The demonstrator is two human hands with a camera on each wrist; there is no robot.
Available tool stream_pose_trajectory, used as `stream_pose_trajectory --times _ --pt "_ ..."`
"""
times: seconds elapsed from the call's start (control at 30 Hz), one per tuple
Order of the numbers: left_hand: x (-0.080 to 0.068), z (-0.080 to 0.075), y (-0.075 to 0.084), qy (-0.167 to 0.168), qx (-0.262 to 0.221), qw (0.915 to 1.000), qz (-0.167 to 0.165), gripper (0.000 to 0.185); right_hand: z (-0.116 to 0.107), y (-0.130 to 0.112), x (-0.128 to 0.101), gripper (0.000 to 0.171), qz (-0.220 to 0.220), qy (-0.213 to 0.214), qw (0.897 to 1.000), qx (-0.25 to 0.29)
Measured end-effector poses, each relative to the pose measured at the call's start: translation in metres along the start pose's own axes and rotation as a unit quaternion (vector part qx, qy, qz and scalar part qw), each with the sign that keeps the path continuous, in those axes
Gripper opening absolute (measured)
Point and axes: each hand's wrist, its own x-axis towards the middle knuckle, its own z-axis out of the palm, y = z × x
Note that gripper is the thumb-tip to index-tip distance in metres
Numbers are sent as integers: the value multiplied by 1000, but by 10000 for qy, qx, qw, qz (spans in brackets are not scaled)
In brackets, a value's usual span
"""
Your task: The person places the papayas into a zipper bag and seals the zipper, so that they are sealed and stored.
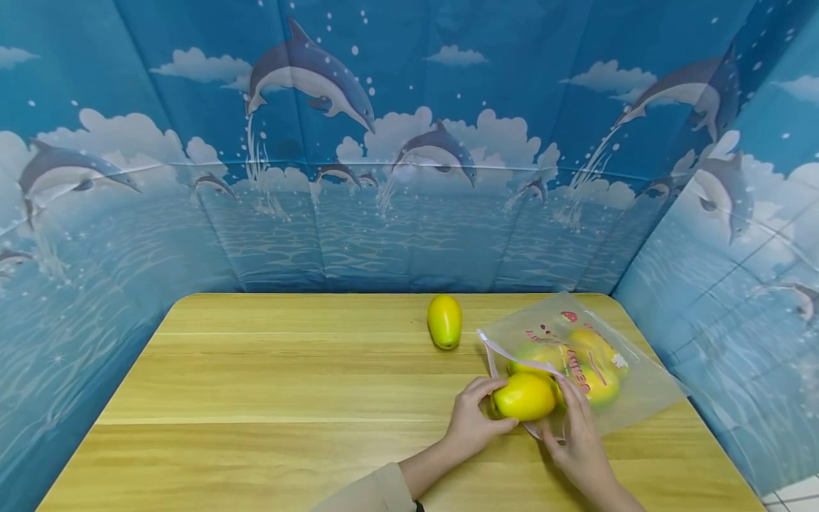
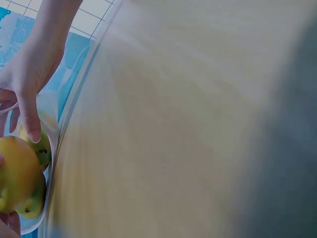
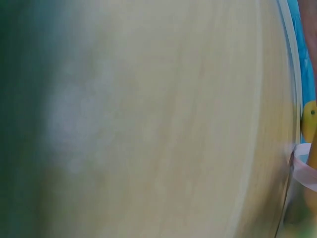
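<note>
In the head view my left hand (image 1: 471,423) grips a yellow mango (image 1: 526,397) from its left side, thumb below and fingers above. That mango is at the mouth of a translucent zip bag (image 1: 646,387) with pink lettering and a pale pink slider edge. My right hand (image 1: 579,444) holds the bag's mouth, its fingers at the upper edge and thumb lower down. Several yellow-green mangoes show through the bag. In the left wrist view the held mango (image 2: 19,173) overlaps two green-yellow mangoes behind it, and the right hand (image 2: 29,79) reaches in from above.
One more yellow mango (image 1: 444,322) lies on the wooden table (image 1: 269,384), left of the bag near the back edge. A blue dolphin-print curtain (image 1: 409,213) stands behind the table and along its sides. White floor tiles (image 1: 800,494) show at the lower right.
</note>
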Motion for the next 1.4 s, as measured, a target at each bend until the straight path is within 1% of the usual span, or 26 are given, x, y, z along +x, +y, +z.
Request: stream_pose_trajectory --times 0.07,0.2,0.3,0.43,0.5,0.6,0.67,0.7,0.83,0.87,0.93,1.0,1.13,1.4 --pt "1 4 -7 9 24 10000 -46 49 0 0 0 77 24 -18 10000 29" --pt "2 16 -28 -136 37 9994 -309 51 0 1 -1 75 49 -30 10000 36" --pt "6 17 -29 -246 -18 9985 -488 50 0 2 -1 75 40 -40 10000 31" --pt "11 20 -29 -340 -101 9978 -563 49 0 3 -1 78 28 -34 10000 37" --pt "13 22 -29 -392 -158 9969 -660 49 1 3 -1 78 12 -25 10000 63" --pt "16 24 -30 -452 -241 9952 -839 49 1 3 -1 76 -40 -3 9999 105" --pt "18 26 -30 -478 -243 9944 -906 49 0 3 0 72 -99 17 9998 152" --pt "18 28 -31 -492 -249 9943 -912 49 0 4 0 73 -150 41 9998 160" --pt "19 32 -32 -509 -221 9951 -814 49 0 4 2 89 -320 136 9992 220" --pt "20 33 -32 -515 -220 9953 -790 49 1 4 2 88 -369 177 9989 230" --pt "20 35 -32 -541 -237 9953 -772 49 1 5 2 77 -373 189 9989 208" --pt "20 37 -31 -562 -281 9947 -815 49 2 6 2 71 -404 228 9986 235" --pt "22 43 -32 -589 -379 9926 -988 49 3 6 2 72 -419 239 9986 206" --pt "25 53 -32 -585 -380 9904 -1196 49 1 5 3 75 -434 175 9988 152"
